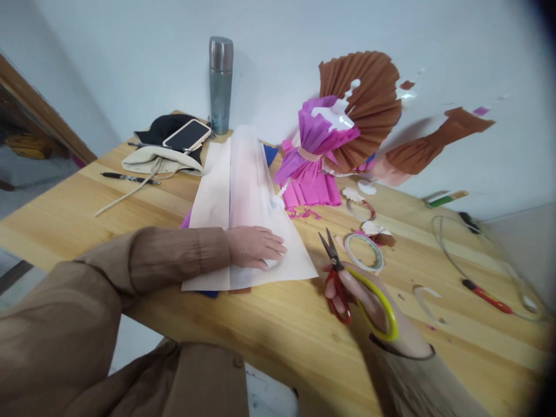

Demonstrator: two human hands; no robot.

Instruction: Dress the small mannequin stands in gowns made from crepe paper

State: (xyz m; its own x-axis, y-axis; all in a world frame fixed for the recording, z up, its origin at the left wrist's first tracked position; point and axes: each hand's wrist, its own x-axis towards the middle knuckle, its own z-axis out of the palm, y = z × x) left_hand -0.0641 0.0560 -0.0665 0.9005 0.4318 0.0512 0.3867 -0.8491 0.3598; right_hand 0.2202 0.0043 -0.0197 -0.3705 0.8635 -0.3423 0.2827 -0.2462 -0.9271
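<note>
My left hand (256, 247) lies flat with fingers stretched out on a white sheet of paper (271, 214), which looks layered and partly see-through. Bits of blue, purple and brown paper peek out from under its edges. To the right, my right hand (356, 289) is wrapped round a pair of scissors (333, 260) with one red and one yellow handle. Their blades stand slightly apart and point up and away, off the sheet's right edge. Behind the sheet stands a small white dress form (336, 113) wearing purple and pink pleated paper, with a brown pleated fan (369, 95) behind it.
A steel bottle (220, 87) stands by the wall. At the left lie a phone (187, 135), a cream drawstring pouch (163, 160) and a pen (129, 178). Tape rolls (364, 252), a corded red tool (486, 296) and a green-handled brush-like item (447, 199) are at the right.
</note>
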